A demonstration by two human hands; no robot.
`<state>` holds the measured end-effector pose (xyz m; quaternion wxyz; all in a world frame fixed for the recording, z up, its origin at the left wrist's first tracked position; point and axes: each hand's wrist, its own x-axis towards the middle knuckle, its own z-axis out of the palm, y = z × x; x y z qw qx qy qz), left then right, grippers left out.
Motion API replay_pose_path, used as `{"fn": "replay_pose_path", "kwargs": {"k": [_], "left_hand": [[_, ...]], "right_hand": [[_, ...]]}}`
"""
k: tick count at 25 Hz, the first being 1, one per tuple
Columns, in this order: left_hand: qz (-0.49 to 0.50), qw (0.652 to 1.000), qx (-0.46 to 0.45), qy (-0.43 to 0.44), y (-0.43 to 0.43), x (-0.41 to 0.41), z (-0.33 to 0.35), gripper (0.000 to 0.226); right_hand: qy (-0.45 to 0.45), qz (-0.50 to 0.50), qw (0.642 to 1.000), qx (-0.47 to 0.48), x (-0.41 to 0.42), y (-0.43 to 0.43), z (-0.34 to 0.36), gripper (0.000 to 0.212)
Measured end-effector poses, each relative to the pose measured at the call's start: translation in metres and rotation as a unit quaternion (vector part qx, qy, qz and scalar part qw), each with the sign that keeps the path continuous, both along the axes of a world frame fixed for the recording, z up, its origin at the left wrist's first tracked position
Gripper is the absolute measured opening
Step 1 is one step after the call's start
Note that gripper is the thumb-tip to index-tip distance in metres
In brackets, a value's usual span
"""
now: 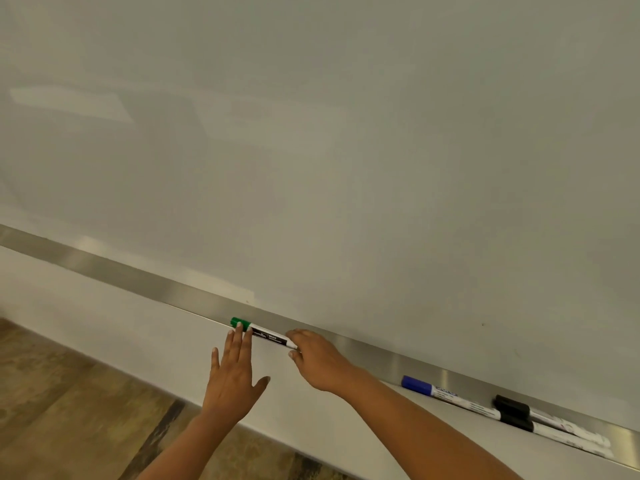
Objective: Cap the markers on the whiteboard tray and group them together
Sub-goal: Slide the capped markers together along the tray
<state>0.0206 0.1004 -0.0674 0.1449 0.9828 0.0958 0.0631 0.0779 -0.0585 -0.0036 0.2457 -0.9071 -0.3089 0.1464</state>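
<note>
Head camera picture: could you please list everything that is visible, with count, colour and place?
Whiteboard: one, pale grey-white, fills the upper part of the picture.
Tray: one, silver metal strip, runs along the bottom edge of the whiteboard.
Green marker: one, green cap on, white barrel, on the tray at the centre, apart from the others.
Blue marker: one, blue cap on, white barrel, on the tray at the right.
Black markers: two, black caps on, side by side just right of the blue marker.
Floor: brown wood pattern, lower left.
Left hand: open, fingers at the green cap.
Right hand: at the other end of the green marker; grip unclear.
</note>
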Motion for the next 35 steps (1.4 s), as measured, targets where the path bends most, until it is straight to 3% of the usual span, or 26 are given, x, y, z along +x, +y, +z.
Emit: {"fn": "replay_pose_path", "kwargs": {"k": [3, 6, 12, 16, 20, 22, 27, 29, 35], "left_hand": [[-0.018, 0.998, 0.062, 0.02, 0.006, 0.002, -0.005, 0.103], [-0.006, 0.998, 0.057, 0.031, 0.006, 0.002, -0.004, 0.107], [-0.002, 1.0, 0.025, 0.001, 0.004, 0.0, -0.006, 0.093], [0.002, 0.999, 0.02, -0.026, -0.003, 0.002, -0.006, 0.08], [-0.044, 0.998, -0.021, -0.047, -0.028, 0.004, 0.0, 0.111], [-0.063, 0.996, -0.038, -0.052, -0.048, 0.006, 0.004, 0.114], [-0.13, 0.99, -0.007, -0.056, -0.091, 0.012, 0.004, 0.103], [-0.149, 0.989, 0.009, 0.001, -0.105, 0.012, 0.006, 0.089], [-0.149, 0.988, 0.031, 0.004, -0.133, 0.01, 0.003, 0.08]], "right_hand": [[-0.014, -0.014, 0.999, -0.031, 0.001, 0.011, 0.0, 0.04], [-0.079, -0.014, 0.995, -0.066, 0.003, 0.011, 0.0, 0.036], [-0.122, -0.02, 0.988, -0.092, 0.009, -0.015, -0.008, 0.027], [-0.113, -0.087, 0.988, -0.062, 0.009, -0.041, -0.007, 0.026], [-0.107, -0.152, 0.982, -0.025, 0.005, -0.084, -0.003, 0.026], [-0.108, -0.173, 0.979, -0.025, 0.002, -0.111, 0.0, 0.023], [-0.079, -0.223, 0.971, -0.042, -0.007, -0.176, 0.003, 0.023], [-0.07, -0.239, 0.967, -0.054, -0.013, -0.2, 0.004, 0.024], [-0.064, -0.257, 0.96, -0.094, -0.021, -0.237, -0.001, 0.025]]}}
